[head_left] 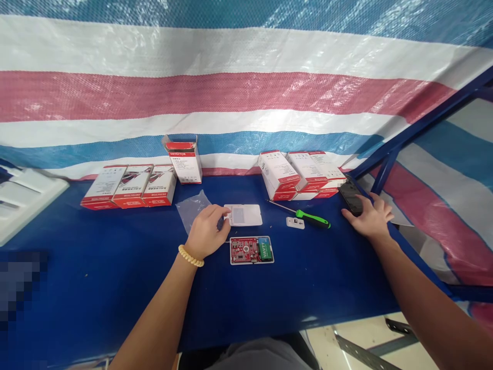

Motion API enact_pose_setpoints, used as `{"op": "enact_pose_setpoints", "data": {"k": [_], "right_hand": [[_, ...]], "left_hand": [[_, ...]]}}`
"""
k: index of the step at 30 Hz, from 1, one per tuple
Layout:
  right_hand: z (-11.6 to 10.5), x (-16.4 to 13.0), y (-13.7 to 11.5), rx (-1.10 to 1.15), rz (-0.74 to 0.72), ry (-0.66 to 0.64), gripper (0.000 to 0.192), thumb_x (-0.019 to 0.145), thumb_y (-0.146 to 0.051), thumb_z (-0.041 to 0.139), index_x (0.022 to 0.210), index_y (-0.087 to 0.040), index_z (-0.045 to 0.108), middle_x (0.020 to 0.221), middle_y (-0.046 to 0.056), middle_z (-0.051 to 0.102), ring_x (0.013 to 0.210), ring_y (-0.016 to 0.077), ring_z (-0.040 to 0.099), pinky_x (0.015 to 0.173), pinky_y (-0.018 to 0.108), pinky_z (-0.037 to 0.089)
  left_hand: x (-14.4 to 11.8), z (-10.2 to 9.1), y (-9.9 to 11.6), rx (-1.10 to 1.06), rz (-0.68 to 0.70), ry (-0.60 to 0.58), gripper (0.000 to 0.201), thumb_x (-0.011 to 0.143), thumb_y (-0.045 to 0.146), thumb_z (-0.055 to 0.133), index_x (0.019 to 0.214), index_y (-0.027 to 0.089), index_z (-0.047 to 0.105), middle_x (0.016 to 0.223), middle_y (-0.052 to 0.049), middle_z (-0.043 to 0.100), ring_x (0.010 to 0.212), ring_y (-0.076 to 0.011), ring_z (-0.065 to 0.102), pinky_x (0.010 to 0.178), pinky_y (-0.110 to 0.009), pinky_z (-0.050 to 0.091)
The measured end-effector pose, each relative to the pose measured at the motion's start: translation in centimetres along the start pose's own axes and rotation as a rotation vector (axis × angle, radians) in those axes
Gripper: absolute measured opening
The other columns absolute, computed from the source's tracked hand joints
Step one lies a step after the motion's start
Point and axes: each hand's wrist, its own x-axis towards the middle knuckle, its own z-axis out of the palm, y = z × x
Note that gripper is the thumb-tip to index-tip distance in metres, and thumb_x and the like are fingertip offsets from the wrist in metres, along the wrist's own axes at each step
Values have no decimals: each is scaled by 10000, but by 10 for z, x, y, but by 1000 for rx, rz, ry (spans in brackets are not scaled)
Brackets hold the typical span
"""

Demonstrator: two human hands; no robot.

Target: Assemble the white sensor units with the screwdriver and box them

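Note:
My left hand [207,229], with a bead bracelet on the wrist, pinches the left edge of a white plastic detector cover [244,215] lying on the blue table [115,267]. Just in front of the cover lies the opened detector base with a red circuit board and a green battery [251,250]. My right hand [368,217] rests at the table's right edge, fingers on a black phone [350,198]. Between the hands lie a green-handled screwdriver [310,218] and a small white plastic piece [295,222].
Red-and-white detector boxes lie in a row at back left [129,186], one stands upright with its flaps open [185,160], and more are stacked at back right [300,174]. A clear plastic bag [191,207] lies by my left hand. A striped tarp backs the table; a white tray [23,198] sits far left.

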Motion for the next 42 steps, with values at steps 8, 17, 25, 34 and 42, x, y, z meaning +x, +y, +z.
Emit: {"op": "enact_pose_setpoints", "data": {"k": [8,17,25,34,42], "right_hand": [[-2,-2,0,-3,-30,23,576,727,-605,506,1147,-230,626,1484,126,351,1298,415,320,977,592,324],[1,0,3,24,-53,8,593,736,-604,496,1179,-231,622,1473,141,379,1300,423,333,971,617,320],[7,-1,6,58,-42,89,687,721,-615,483,1248,-185,578,1430,166,434,1293,403,374,1008,588,330],[1,0,-2,35,-81,-23,647,777,-605,446,1286,-226,573,1501,160,334,1322,435,313,976,636,323],[-4,1,-8,23,-56,-123,662,788,-600,412,1325,-236,548,1541,157,260,1350,446,261,1000,650,284]], "left_hand": [[-1,4,-5,17,-35,-34,144,828,125,521,943,177,592,855,-48,653,812,-192,623,728,-334,523],[0,7,-7,155,-42,-75,382,806,286,596,1154,132,573,1203,-155,590,1133,-295,554,964,-463,477],[-4,17,-11,145,-116,-329,661,817,461,611,1355,109,455,1390,-189,513,1323,-335,448,1083,-511,381],[-1,21,-16,85,-178,-289,553,782,359,669,1273,155,517,1287,-140,607,1225,-303,546,1048,-495,412],[0,20,-15,71,-201,-291,633,769,376,658,1327,141,474,1327,-153,579,1258,-310,518,1071,-501,387]]}}
